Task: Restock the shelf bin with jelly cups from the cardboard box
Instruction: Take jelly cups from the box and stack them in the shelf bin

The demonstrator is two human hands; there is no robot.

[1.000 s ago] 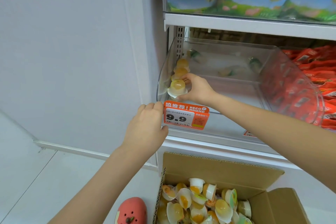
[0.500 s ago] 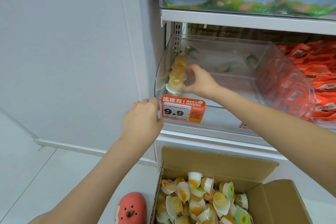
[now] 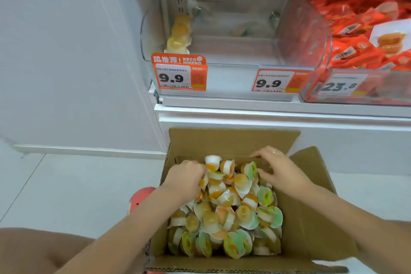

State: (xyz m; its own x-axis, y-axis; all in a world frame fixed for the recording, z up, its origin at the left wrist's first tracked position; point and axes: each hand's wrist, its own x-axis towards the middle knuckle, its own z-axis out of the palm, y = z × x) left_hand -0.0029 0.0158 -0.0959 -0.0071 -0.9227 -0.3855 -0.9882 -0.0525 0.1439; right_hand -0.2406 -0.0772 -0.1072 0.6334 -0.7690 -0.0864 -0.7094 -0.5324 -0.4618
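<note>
Both hands in the cardboard box [image 3: 311,218] to gather stock — left hand [image 3: 185,177] curled into jelly cups [image 3: 231,204], right hand [image 3: 279,168] spread, holding nothing.

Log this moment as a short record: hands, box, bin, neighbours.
left hand: in the cardboard box, fingers buried among jelly cups; grip hidden
right hand: over the box's far end, fingers spread and relaxed, holding nothing
shelf bin: clear, mostly bare; a few yellow cups stacked in its left front corner
price tag: 9.9
neighbour: red packets to the right
</note>
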